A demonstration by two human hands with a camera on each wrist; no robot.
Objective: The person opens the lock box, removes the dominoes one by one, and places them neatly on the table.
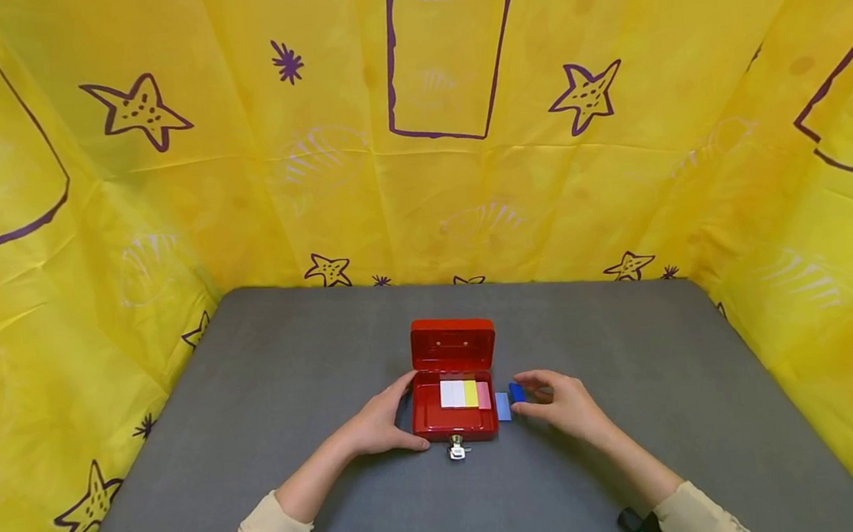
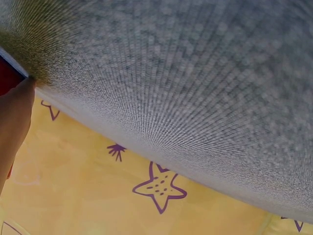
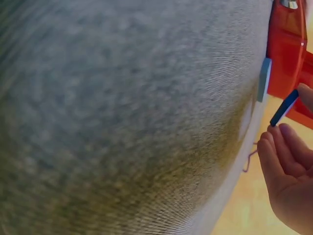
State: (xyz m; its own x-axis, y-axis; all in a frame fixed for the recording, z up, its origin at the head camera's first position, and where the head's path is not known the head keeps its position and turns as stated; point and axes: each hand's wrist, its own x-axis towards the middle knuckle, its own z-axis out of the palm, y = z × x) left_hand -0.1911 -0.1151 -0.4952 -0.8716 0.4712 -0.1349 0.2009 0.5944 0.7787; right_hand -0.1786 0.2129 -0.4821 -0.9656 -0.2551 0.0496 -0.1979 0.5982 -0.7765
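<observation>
A small red cash box [image 1: 429, 420] stands on the grey table with its lid [image 1: 453, 343] raised. Inside lie white tiles [image 1: 452, 393], a yellow tile [image 1: 470, 394] and a pink tile [image 1: 483, 395], side by side. My left hand [image 1: 375, 424] holds the box's left side, thumb at the front corner and fingers at the back. Just right of the box, my right hand [image 1: 564, 405] pinches a dark blue rectangular tile [image 3: 283, 107] by its ends, between thumb and fingertips. Between that hand and the box lies a light blue tile [image 1: 503, 407].
Keys [image 1: 457, 449] hang from the lock at the box's front. The grey table [image 1: 311, 333] meets a yellow patterned cloth [image 1: 346, 197] at the back and both sides. By the right sleeve is a dark object [image 1: 640, 526] at the bottom edge.
</observation>
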